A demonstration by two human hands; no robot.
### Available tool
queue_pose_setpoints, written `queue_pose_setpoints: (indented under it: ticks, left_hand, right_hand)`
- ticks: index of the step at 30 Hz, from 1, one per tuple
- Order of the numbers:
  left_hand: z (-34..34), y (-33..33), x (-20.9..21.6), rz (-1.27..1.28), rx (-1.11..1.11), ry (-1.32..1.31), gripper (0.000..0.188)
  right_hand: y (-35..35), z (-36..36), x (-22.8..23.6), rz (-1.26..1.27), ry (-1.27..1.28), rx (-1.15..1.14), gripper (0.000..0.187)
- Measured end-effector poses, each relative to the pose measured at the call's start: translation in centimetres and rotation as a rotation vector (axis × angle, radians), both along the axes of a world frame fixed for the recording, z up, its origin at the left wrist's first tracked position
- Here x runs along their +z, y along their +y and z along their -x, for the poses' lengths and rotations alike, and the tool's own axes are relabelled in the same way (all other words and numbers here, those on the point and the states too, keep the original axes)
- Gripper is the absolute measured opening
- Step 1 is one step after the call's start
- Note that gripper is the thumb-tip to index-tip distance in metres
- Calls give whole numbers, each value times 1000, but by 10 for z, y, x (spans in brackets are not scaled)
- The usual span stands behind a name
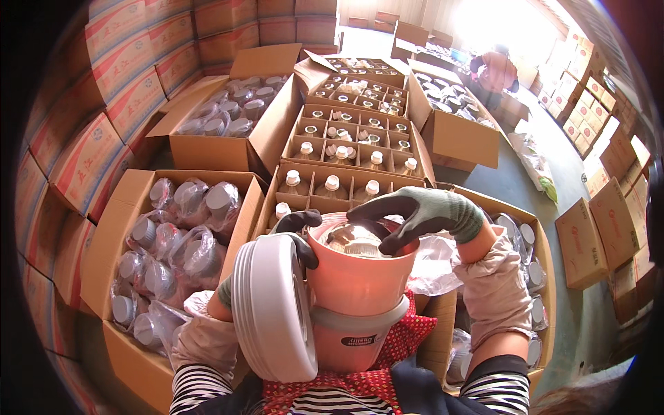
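Note:
A pink round container [361, 280] with a grey band stands upright against my body, its mouth open. My left hand [299, 232], in a dark-palmed glove, is closed round the far edge of a large pale grey screw lid [273, 308], fingers against the container's side. The lid is tilted on edge, left of the container. My right hand [404, 218], in a grey-green glove, reaches over the mouth. Its thumb and fingers curl onto a shiny, clear, ribbed round piece [361, 245] inside; the fingertips are partly hidden. Crumpled clear plastic [434, 266] lies beside the container.
Cartons of plastic-wrapped grey-lidded containers [169, 256] stand at left, back left and right. Ahead, a divided carton [330, 187] holds several white-capped clear bottles. Stacked cartons [128, 97] line the left wall; more cartons [588, 238] stand right. Another person [494, 72] is at far right.

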State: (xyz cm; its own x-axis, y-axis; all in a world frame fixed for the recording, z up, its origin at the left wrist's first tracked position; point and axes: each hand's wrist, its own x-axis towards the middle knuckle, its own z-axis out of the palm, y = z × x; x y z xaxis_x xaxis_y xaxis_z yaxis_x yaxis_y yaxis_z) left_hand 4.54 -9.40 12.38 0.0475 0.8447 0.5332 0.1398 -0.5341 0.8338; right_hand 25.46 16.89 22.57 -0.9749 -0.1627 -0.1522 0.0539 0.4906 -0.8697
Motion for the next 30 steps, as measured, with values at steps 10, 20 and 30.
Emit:
queue_pose_setpoints:
  ticks: [10,20,30]
  left_hand:
    - [-6,-21,-7,360,38,-512,65]
    - [48,49,7,-289,658,-106,60]
    - [6,57,-10,119,137,-165,122]
  right_hand:
    - [-54,13,4,-449,-125,-168,62]
    - [-81,1,-3,606,549,-387,95]
    - [-49,-26,-85,412,536,-654,89]
